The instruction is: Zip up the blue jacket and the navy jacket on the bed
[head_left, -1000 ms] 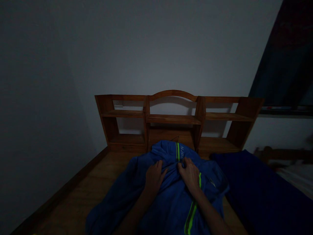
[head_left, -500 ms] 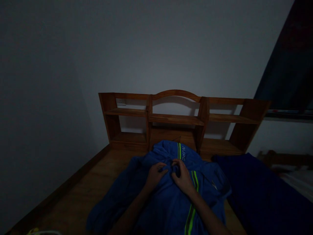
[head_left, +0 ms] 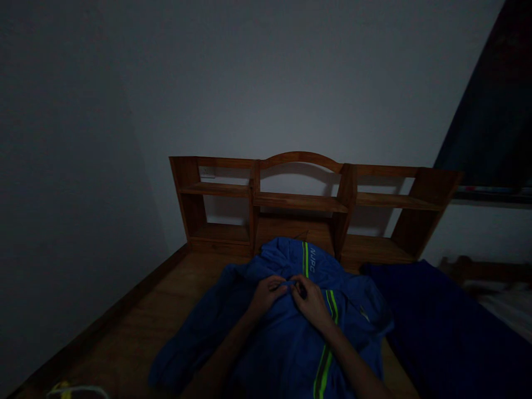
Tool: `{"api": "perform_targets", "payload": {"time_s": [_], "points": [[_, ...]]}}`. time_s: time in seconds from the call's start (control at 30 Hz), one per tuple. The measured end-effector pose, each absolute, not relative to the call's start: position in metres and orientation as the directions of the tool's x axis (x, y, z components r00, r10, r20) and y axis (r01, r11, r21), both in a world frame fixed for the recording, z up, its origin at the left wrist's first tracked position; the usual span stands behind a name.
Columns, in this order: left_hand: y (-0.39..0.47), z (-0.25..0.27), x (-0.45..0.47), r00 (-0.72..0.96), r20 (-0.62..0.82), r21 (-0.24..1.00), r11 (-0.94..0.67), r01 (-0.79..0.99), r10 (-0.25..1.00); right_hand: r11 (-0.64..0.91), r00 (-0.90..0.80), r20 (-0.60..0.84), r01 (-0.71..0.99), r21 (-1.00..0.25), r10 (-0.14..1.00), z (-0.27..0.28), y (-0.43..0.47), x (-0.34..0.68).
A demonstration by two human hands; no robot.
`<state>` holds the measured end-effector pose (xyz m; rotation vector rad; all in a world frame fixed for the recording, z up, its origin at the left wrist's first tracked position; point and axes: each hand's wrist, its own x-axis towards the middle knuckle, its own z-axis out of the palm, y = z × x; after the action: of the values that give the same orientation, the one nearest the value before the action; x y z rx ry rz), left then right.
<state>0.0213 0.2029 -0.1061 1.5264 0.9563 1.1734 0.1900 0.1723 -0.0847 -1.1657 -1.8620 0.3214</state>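
Note:
A blue jacket (head_left: 286, 332) with bright green stripes and pale letters lies spread on a wooden surface. Near its upper middle, my left hand (head_left: 267, 293) pinches the cloth with thumb and fingers. Close beside it, my right hand (head_left: 308, 300) is curled, thumb and fingertips pinching the jacket's cloth too. The fingertips of both hands are only a small gap apart. Dim light hides the exact bit of cloth between the fingers.
Behind the jacket stands a wooden shelf unit (head_left: 299, 200) against a pale wall (head_left: 266, 83). Dark blue folded fabric (head_left: 449, 327) lies to the right. A wall socket (head_left: 207, 172) shows through the left shelf. A pale cord-like thing (head_left: 78, 389) sits at the lower left edge.
My right hand's fingers have closed in and moved slightly left toward my left hand. The jacket lies almost the same.

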Motion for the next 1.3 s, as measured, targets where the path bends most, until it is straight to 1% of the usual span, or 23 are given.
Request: {"api": "perform_targets", "payload": {"time_s": [0.1, 0.17, 0.3, 0.43, 0.5, 0.67, 0.83, 0.97, 1.1, 1.2, 1.3], "points": [[0.206, -0.111, 0.020, 0.277, 0.232, 0.971, -0.238, -0.014, 0.932, 0.502, -0.123, 0.550, 0.606, -0.617, 0.826, -0.088, 0.173, 0.190], [0.207, -0.112, 0.020, 0.270, 0.248, 0.967, -0.255, -0.008, 0.930, 0.502, -0.112, 0.559, 0.606, -0.617, 0.822, -0.089, 0.174, 0.189], [0.203, -0.104, 0.022, 0.223, 0.278, 0.949, -0.302, 0.086, 0.935, 0.537, -0.150, 0.571, 0.590, -0.603, 0.807, -0.090, 0.173, 0.187], [0.196, -0.091, 0.022, 0.278, 0.266, 0.940, -0.312, 0.138, 0.923, 0.571, -0.178, 0.585, 0.558, -0.602, 0.791, -0.089, 0.172, 0.186], [0.194, -0.088, 0.022, 0.315, 0.250, 0.946, -0.301, 0.124, 0.916, 0.584, -0.182, 0.593, 0.540, -0.607, 0.785, -0.088, 0.173, 0.186], [0.199, -0.096, 0.021, 0.360, 0.199, 0.976, -0.216, 0.007, 0.912, 0.586, -0.180, 0.594, 0.529, -0.613, 0.784, -0.087, 0.172, 0.187], [0.202, -0.098, 0.021, 0.354, 0.139, 0.989, -0.146, -0.007, 0.925, 0.598, -0.195, 0.594, 0.512, -0.617, 0.780, -0.086, 0.171, 0.187], [0.200, -0.096, 0.022, 0.369, 0.132, 0.991, -0.128, -0.036, 0.920, 0.599, -0.186, 0.600, 0.505, -0.621, 0.778, -0.086, 0.172, 0.187], [0.201, -0.100, 0.026, 0.294, 0.200, 0.977, -0.214, 0.016, 0.935, 0.586, -0.155, 0.609, 0.530, -0.613, 0.777, -0.085, 0.173, 0.187], [0.203, -0.104, 0.027, 0.257, 0.263, 0.952, -0.293, 0.086, 0.930, 0.574, -0.139, 0.614, 0.556, -0.600, 0.777, -0.085, 0.174, 0.188], [0.202, -0.105, 0.027, 0.209, 0.297, 0.925, -0.335, 0.181, 0.932, 0.574, -0.142, 0.613, 0.558, -0.599, 0.777, -0.084, 0.174, 0.189]]}}
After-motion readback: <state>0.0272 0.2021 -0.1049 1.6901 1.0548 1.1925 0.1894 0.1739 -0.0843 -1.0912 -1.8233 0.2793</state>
